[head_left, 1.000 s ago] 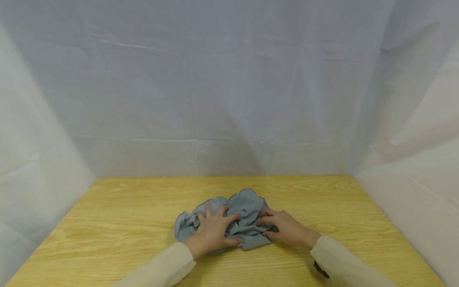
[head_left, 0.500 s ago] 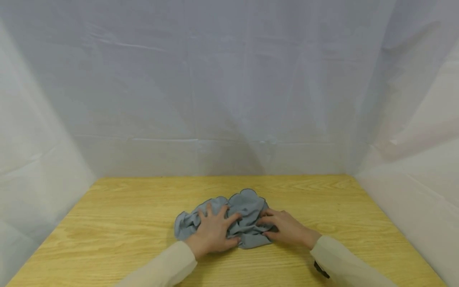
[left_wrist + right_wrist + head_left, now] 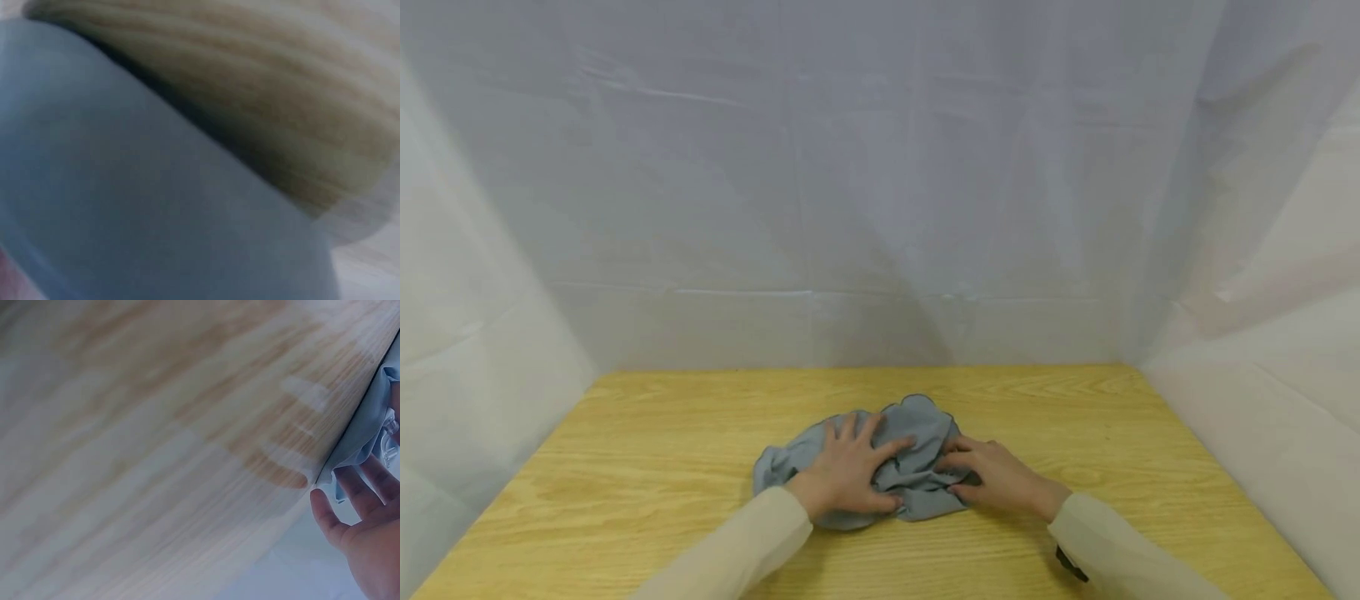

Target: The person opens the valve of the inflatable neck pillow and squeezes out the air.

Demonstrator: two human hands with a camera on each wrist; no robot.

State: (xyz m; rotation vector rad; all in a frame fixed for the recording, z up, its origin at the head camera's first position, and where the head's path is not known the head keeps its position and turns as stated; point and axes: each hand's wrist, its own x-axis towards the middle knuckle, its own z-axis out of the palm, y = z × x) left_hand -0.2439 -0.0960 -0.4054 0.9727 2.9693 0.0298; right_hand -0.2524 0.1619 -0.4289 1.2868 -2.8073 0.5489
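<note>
A crumpled blue-grey cloth [image 3: 917, 429] with a wavy, dark-trimmed edge lies on the wooden table. My left hand [image 3: 850, 475] is spread flat over its middle, fingers straight and apart. At the cloth's right end my right hand [image 3: 1000, 479] has its fingers bent onto the fabric, with the thumb at the near corner. In the right wrist view, the fingers [image 3: 356, 490] reach under a fold of the cloth [image 3: 369, 431], and a small clear, shiny thing [image 3: 389, 434] shows beside them; what it is I cannot tell. Blurred cloth [image 3: 156, 187] fills much of the left wrist view.
The wood-grain table [image 3: 662, 433] reaches out on all sides of the cloth. Pale sheeting [image 3: 880, 208] hangs behind it and along both sides. A dark band [image 3: 1071, 564] shows under the right sleeve [image 3: 1120, 542].
My left hand has slid slightly forward over the cloth, and its fingers have moved closer together. The cloth's left end has spread a little to the left. The right hand stays put.
</note>
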